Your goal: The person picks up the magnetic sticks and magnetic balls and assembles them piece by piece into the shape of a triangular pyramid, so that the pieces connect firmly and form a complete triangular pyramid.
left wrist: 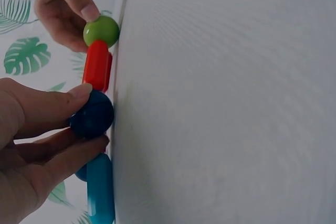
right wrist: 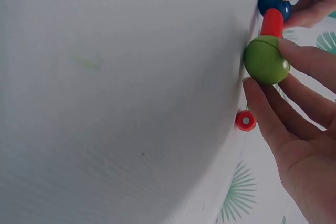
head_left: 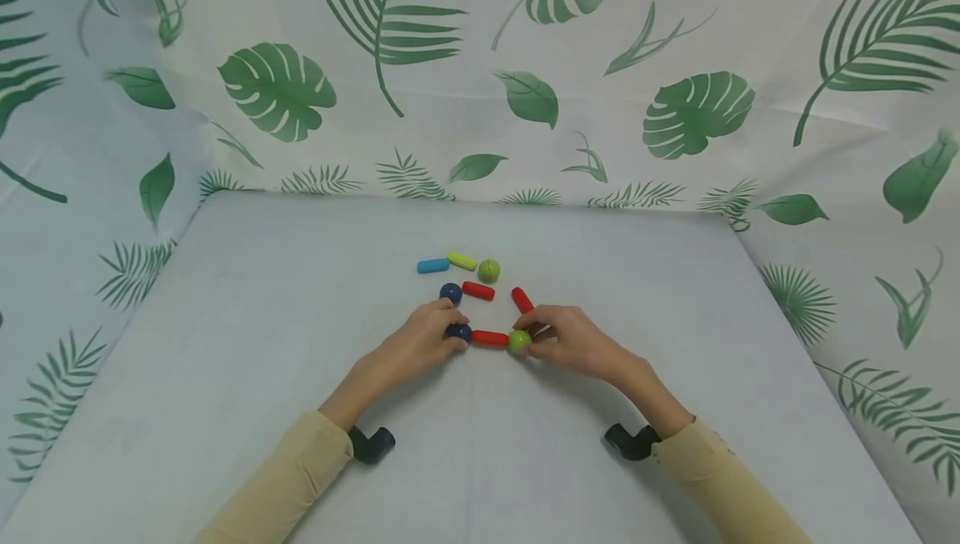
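Observation:
My left hand (head_left: 422, 339) pinches a dark blue ball (left wrist: 93, 115) between thumb and fingers. Across from it, my right hand (head_left: 573, 340) holds a green ball (right wrist: 266, 60) the same way. A red rod (head_left: 491, 339) spans the two balls, its ends right at them. Just behind the left fingers sits a second dark blue ball (head_left: 451, 292), with another red rod (head_left: 478, 291) to its right. One more red rod (head_left: 521, 300) lies slanted behind the right fingers, its near end hidden by them.
Farther back on the white table (head_left: 300, 261) lie a light blue rod (head_left: 432, 266), a yellow-green rod (head_left: 462, 261) and a second green ball (head_left: 489, 270). A leaf-patterned cloth (head_left: 465, 136) hangs behind the table. Dark devices (head_left: 372, 446) are strapped at both wrists.

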### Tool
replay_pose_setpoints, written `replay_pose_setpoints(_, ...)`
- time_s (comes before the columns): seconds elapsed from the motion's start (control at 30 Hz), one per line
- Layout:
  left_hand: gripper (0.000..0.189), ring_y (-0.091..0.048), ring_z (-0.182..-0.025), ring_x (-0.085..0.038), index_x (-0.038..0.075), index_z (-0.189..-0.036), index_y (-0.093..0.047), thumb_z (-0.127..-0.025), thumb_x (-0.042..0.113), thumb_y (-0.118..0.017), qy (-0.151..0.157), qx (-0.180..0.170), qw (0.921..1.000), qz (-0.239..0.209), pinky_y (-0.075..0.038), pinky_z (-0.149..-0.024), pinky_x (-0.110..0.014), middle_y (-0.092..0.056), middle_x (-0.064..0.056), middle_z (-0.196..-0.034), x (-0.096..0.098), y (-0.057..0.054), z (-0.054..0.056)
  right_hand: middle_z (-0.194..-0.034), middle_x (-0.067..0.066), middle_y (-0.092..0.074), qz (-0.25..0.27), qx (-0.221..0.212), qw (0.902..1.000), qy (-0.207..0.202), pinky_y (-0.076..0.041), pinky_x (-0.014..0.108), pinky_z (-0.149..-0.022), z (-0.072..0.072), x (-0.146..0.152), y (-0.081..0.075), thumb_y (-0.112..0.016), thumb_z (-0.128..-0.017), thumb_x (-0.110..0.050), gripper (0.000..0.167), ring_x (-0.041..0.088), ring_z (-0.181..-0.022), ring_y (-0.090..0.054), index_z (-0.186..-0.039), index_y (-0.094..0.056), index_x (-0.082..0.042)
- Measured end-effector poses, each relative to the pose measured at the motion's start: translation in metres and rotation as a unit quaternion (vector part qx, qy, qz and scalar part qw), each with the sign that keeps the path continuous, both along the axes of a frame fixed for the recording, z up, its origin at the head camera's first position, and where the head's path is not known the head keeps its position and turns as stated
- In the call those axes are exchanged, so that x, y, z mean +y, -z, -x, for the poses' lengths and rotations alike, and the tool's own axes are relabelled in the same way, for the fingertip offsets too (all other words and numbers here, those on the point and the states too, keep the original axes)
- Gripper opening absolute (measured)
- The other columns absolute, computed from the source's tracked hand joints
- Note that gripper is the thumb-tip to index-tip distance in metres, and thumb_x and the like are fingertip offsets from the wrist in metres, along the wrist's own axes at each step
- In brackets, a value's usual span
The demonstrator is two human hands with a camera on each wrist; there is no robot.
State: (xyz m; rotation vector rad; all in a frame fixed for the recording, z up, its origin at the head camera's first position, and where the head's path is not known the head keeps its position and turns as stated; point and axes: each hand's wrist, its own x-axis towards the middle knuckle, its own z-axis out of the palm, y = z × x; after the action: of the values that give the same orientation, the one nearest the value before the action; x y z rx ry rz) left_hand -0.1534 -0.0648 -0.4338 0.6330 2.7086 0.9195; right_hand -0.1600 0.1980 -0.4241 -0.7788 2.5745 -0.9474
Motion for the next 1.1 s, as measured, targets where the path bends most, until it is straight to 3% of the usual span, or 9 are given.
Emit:
replay_pose_setpoints(0.33, 0.035, -0.06, -0.093, -0.019, -0.002, -0.123, -0.072, -0.09, 0.008, -0.079, -0.005, 0.021, 0.9997, -0.014, -0.06, -0.091, -0.034, -0.066, -0.01, -0.103, -0.001, 0.002, 0.0, -0.111, 0.007, -0.074, -0.003, 0.008, 0.9989, -0.046, -0.062, 0.035, -0.09, -0.012, -0.004, 0.001, -0.077, -0.089, -0.002, 0.029, 0.021, -0.102, -0.072, -0.118, -0.072, -0.004)
replay_pose_setpoints(0.6, 0.034, -0.066, -0.104, -0.022, -0.003, -0.123, -0.072, -0.091, 0.006, -0.077, -0.023, 0.02, 0.9985, -0.045, -0.06, -0.095, -0.034, -0.066, -0.011, -0.108, -0.002, 0.003, 0.0, -0.11, 0.003, -0.072, -0.008, 0.045, 0.9949, -0.09, -0.061, 0.027, -0.09, -0.034, -0.022, 0.001, -0.08, -0.088, -0.006, 0.029, 0.015, -0.101, -0.07, -0.116, -0.074, -0.008)
replay_pose_setpoints(0.77, 0.032, -0.067, -0.101, -0.022, -0.003, -0.121, -0.073, -0.09, 0.005, -0.077, -0.015, 0.035, 0.9978, -0.054, -0.06, -0.088, -0.029, -0.066, -0.011, -0.106, -0.003, 0.004, 0.001, -0.108, 0.004, -0.07, 0.011, 0.048, 0.9926, -0.111, -0.06, 0.024, -0.09, -0.043, -0.034, 0.002, -0.081, -0.088, -0.006, 0.028, 0.014, -0.1, -0.071, -0.115, -0.073, -0.005)
replay_pose_setpoints(0.93, 0.032, -0.067, -0.099, -0.022, -0.005, -0.12, -0.073, -0.09, 0.004, -0.078, -0.01, 0.047, 0.9973, -0.055, -0.061, -0.086, -0.029, -0.065, -0.012, -0.103, -0.004, 0.005, 0.001, -0.108, 0.005, -0.07, 0.018, 0.054, 0.9909, -0.122, -0.06, 0.025, -0.089, -0.044, -0.037, 0.002, -0.081, -0.087, -0.005, 0.028, 0.015, -0.099, -0.071, -0.114, -0.072, -0.004)
replay_pose_setpoints(1.1, 0.034, -0.067, -0.101, -0.022, -0.005, -0.123, -0.072, -0.09, 0.003, -0.077, -0.006, 0.04, 0.9982, -0.045, -0.06, -0.091, -0.032, -0.064, -0.012, -0.104, -0.003, 0.005, 0.002, -0.112, 0.001, -0.072, 0.016, 0.038, 0.994, -0.101, -0.06, 0.03, -0.09, -0.038, -0.033, 0.001, -0.078, -0.092, -0.013, 0.027, 0.013, -0.101, -0.07, -0.118, -0.072, -0.009)
